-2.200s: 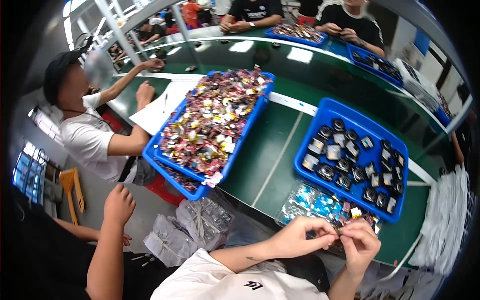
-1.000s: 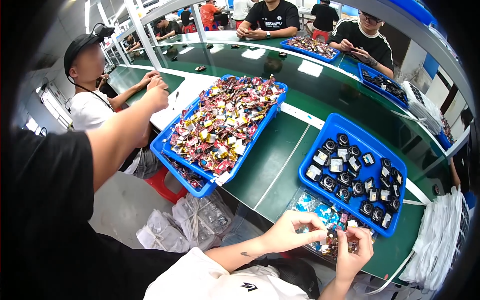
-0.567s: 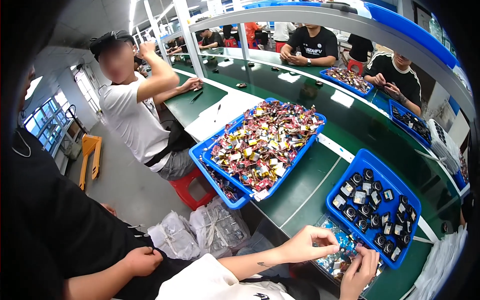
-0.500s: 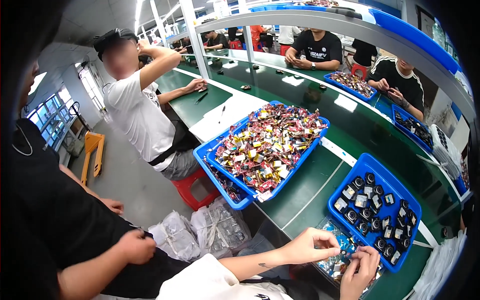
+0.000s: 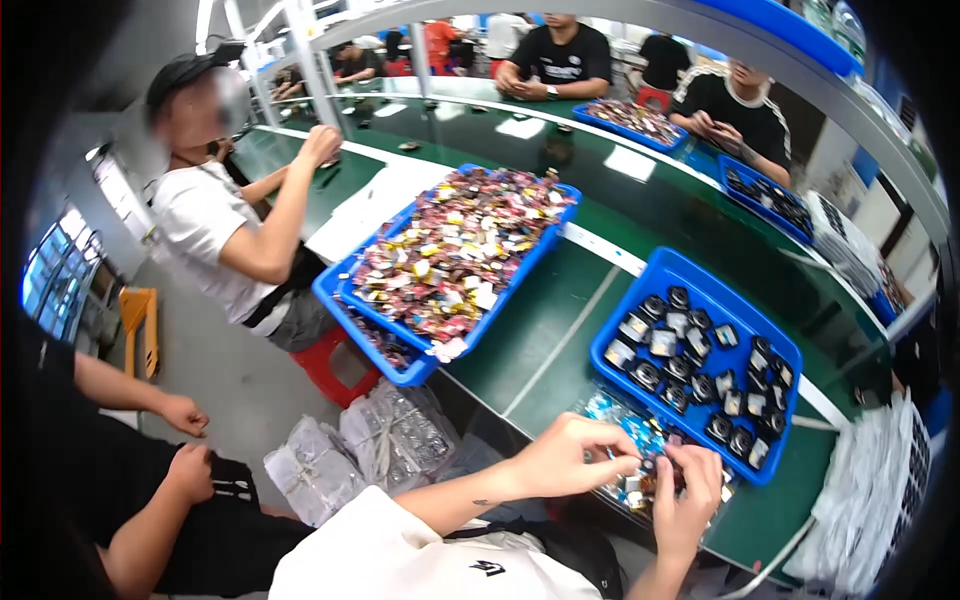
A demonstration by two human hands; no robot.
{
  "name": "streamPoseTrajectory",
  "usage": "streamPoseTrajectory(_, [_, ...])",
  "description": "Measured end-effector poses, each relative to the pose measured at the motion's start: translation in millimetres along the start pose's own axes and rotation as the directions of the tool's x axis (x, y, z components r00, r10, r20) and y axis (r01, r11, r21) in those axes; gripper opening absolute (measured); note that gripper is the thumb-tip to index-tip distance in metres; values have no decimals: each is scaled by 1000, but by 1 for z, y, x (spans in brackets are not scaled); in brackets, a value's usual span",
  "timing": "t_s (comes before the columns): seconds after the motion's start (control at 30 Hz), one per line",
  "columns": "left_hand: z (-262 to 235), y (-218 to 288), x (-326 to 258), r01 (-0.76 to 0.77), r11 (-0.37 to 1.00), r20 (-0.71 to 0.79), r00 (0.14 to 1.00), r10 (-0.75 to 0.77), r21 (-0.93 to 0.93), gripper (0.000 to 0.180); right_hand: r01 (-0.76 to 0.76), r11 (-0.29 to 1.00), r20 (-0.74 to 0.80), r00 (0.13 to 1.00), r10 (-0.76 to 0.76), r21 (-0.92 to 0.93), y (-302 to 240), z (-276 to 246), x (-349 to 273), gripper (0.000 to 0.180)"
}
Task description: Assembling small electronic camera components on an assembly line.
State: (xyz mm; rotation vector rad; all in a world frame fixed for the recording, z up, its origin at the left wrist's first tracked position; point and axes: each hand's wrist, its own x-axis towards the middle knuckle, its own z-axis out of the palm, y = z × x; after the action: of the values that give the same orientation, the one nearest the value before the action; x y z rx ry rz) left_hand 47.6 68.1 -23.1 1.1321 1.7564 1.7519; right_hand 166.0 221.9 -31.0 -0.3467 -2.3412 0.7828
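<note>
My left hand (image 5: 580,455) reaches in over the near edge of the bench, its thumb and fingertips pinched together. Close to its right, my right hand (image 5: 690,485) is also closed at the fingertips. A small dark piece seems to sit where the fingers meet, too small to name. Beneath both hands lies a clear plastic bag or tray (image 5: 612,408) with small blue, white and orange parts, partly covered by the hands. Just beyond stands a blue tray (image 5: 655,270) holding several small black camera-like units (image 5: 678,368) with round lenses or pale labels.
Stacked blue trays (image 5: 405,372) heaped with small red, yellow and white electronic parts (image 5: 460,250) stand left on the green bench (image 5: 535,345). White padded sheets (image 5: 865,490) lie at right. Wrapped bundles (image 5: 390,435) and a red stool (image 5: 335,372) are below. Several people sit or stand around.
The view has shifted, so the bench things appear further left and lower. My hands stay pinched close together. The person in white has lowered a raised arm from the head.
</note>
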Motion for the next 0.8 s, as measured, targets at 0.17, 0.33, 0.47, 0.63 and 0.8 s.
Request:
streamPoseTrajectory(0.17, [-5, -10, -5, -46, 999, -68, 997, 47, 21, 5, 10, 996, -35, 999, -6, 92, -3, -1, 7, 43])
streamPoseTrajectory(0.33, [-4, -18, -7, 95, 960, -96, 988, -124, -264, 4, 154, 986, 120, 980, -160, 59, 6, -23, 27, 25])
streamPoseTrajectory(0.47, [-9, -28, 1, -20, 958, -170, 985, -30, -285, 1, 248, 967, 202, 951, -233, -57, 12, -40, 66, 19])
streamPoseTrajectory(0.63, [-17, -41, 6, -84, 877, -232, 972, -32, -473, 3, 263, 925, 260, 946, -192, -273, 47, -18, 140, 23])
streamPoseTrajectory(0.8, [-13, -43, 6, -21, 867, -208, 973, -97, -499, 5, 204, 874, 372, 928, -29, -441, 70, 10, 167, 33])
